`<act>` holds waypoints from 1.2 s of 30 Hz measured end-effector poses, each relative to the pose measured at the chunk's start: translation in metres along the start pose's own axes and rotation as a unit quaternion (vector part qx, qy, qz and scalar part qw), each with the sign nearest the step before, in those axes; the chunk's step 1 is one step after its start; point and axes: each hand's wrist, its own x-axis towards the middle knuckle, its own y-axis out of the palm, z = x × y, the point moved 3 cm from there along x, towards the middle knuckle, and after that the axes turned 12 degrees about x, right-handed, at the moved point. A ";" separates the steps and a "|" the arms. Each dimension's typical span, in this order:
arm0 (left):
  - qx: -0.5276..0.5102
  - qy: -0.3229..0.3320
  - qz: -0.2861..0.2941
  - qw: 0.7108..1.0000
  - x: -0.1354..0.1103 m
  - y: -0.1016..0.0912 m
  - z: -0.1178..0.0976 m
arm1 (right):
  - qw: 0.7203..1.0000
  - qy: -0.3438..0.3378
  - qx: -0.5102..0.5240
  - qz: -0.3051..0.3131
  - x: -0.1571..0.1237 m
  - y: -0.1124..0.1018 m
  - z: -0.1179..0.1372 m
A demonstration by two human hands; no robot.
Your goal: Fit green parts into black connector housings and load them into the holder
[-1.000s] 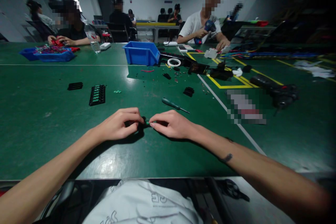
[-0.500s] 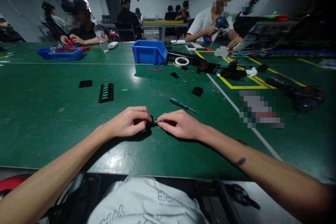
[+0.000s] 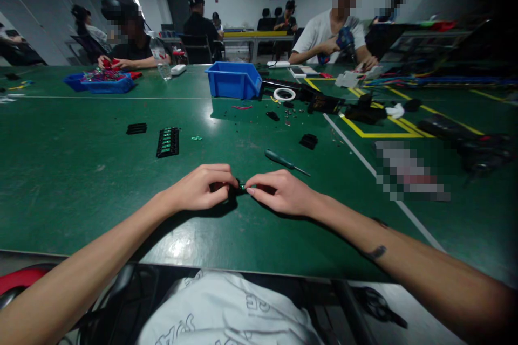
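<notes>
— On the green table [image 3: 81, 188], has anything changed since a second ago?
— Hardly. Left hand [image 3: 200, 190] and right hand [image 3: 285, 195] stay closed, fingertips meeting; the screwdriver [image 3: 285, 160] lies untouched at one o'clock.
— And what do they pinch?
— One small black-and-green part [image 3: 242, 187], between them: left hand at nine o'clock, right at three.

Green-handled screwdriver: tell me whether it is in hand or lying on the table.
Lying on the table: the screwdriver rests flat just beyond the right hand, which, with the left hand, pinches a small part.
</notes>
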 end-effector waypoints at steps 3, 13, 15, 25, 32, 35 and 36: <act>-0.002 0.003 0.003 1.000 0.000 0.000 0.000 | 1.000 0.001 0.004 -0.006 0.000 0.000 0.000; 0.002 0.005 0.006 1.000 -0.001 0.000 0.000 | 1.000 0.007 0.000 0.005 0.000 0.000 -0.002; 0.006 0.007 0.003 1.000 -0.001 0.000 0.000 | 1.000 0.010 0.001 0.003 0.000 0.001 -0.002; 0.017 -0.029 -0.045 0.998 -0.002 -0.003 0.006 | 1.000 0.007 0.005 -0.026 -0.004 -0.001 -0.005; 0.027 -0.052 -0.055 0.997 -0.002 -0.002 0.017 | 0.998 -0.007 -0.031 -0.049 -0.004 -0.008 -0.005; 0.034 -0.060 -0.052 0.996 -0.002 -0.001 0.021 | 0.992 -0.001 -0.082 -0.094 -0.003 -0.028 -0.012; 0.037 -0.062 -0.051 0.996 -0.002 0.000 0.022 | 0.988 0.011 -0.096 -0.122 -0.004 -0.039 -0.017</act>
